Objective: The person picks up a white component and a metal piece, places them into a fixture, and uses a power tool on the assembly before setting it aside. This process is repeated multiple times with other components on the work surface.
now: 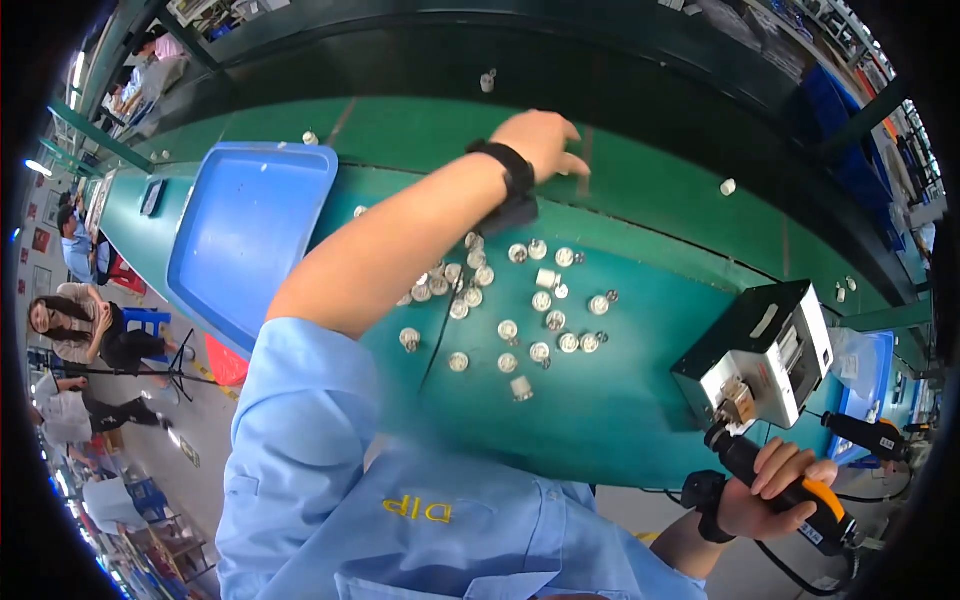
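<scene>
My left hand [540, 143] reaches out over the far part of the green bench, thumb and fingers apart, holding nothing I can see. My right hand [768, 497] is wrapped round a black and orange electric screwdriver [745, 458] at the lower right. The screwdriver's front end meets the metal outlet of a black and silver box-shaped machine [765, 350], which looks like a screw feeder. Many small white round parts [508, 329], several with a small metal piece, lie scattered on the green mat [625, 400] below my left forearm. Others are partly hidden by that forearm.
A blue tray [255, 215] stands at the left. Single white parts [728, 187] lie on the far strip. A second screwdriver [860, 432] and a blue bin [880, 365] are at the right. People sit and stand beyond the left bench edge.
</scene>
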`<state>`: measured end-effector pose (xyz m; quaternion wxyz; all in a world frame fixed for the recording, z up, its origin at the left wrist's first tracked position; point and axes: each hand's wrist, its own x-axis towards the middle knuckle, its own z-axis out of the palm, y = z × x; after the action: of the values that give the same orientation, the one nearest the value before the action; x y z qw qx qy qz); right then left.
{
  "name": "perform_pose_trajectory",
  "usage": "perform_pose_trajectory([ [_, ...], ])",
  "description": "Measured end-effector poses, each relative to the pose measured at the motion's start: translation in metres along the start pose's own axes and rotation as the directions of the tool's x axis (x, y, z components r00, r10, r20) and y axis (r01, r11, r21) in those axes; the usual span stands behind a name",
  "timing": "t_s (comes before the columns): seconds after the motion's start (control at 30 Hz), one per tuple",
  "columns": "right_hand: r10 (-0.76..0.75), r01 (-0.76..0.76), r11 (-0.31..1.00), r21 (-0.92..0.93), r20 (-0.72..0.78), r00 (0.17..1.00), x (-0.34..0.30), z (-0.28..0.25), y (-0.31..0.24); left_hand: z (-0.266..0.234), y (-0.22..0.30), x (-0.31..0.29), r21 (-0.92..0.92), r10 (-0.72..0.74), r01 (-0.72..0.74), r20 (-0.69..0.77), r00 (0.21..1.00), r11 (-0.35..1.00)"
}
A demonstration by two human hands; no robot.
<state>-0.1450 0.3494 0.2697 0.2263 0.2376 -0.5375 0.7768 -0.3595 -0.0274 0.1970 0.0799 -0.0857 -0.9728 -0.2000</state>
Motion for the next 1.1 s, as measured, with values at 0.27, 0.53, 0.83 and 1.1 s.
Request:
perform_pose_trajectory([
  [0.27,-0.036,0.020,0.988,-0.152,-0.105,0.994,-0.007,-0.011,-0.013,0.003,-0.156,0.083,0.197,-0.221,0.214,0.014,0.975,0.957],
  [0.53,-0.098,0.065,0.984,-0.167,-0.197,0.976,0.022,-0.023,-0.025,-0.028,-0.040,0.029,-0.205,0.069,-0.059,0.041,0.997,0.977],
  [0.83,0.004,-0.011,0.988,-0.155,-0.047,0.999,0.024,-0.033,-0.008,0.019,0.177,-0.185,-0.585,0.362,-0.143,0.275,0.891,0.798],
  [1.1,0.113,-0.097,0.979,-0.181,0.082,0.990,0.024,-0.034,0.005,0.067,0.183,-0.209,-0.686,0.208,0.082,0.330,0.921,0.723],
])
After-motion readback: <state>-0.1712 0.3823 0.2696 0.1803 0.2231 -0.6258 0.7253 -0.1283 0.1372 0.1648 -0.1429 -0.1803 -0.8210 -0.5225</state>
